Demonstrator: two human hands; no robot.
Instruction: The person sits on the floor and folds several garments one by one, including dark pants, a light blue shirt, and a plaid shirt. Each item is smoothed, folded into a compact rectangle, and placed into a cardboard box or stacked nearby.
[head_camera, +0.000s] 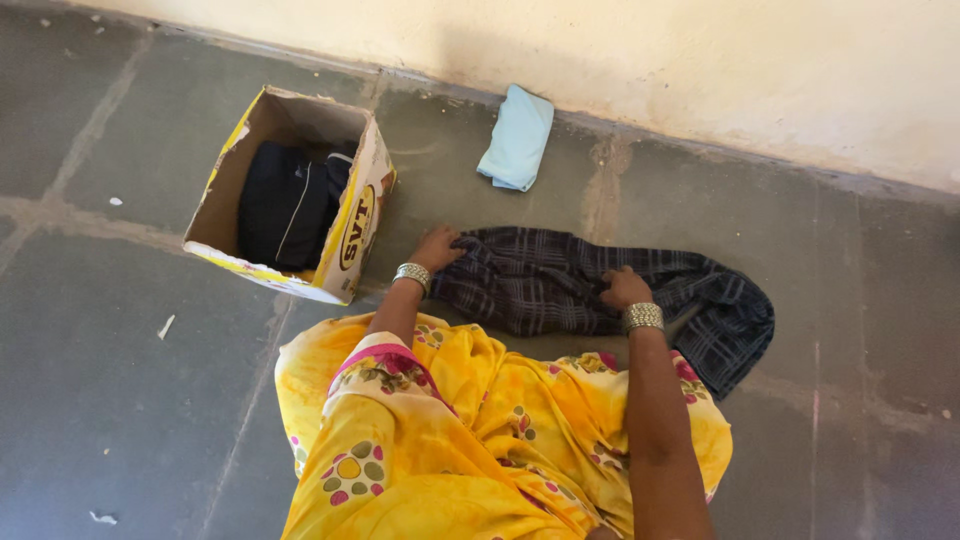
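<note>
A dark checked cloth (560, 285) lies spread on the grey stone floor in front of my knees. My left hand (437, 247) pinches its left end, close to the cardboard box. My right hand (624, 288) presses and grips the cloth near its middle, with the bunched right end (730, 320) lying beyond it. Both wrists wear silver bangles. My yellow flowered garment (470, 430) covers my lap below the cloth.
An open cardboard box (355, 220) stands at the left with dark folded clothing (290, 205) inside. A folded light blue cloth (518, 138) lies by the base of the cream wall (700, 70). Small white scraps dot the floor.
</note>
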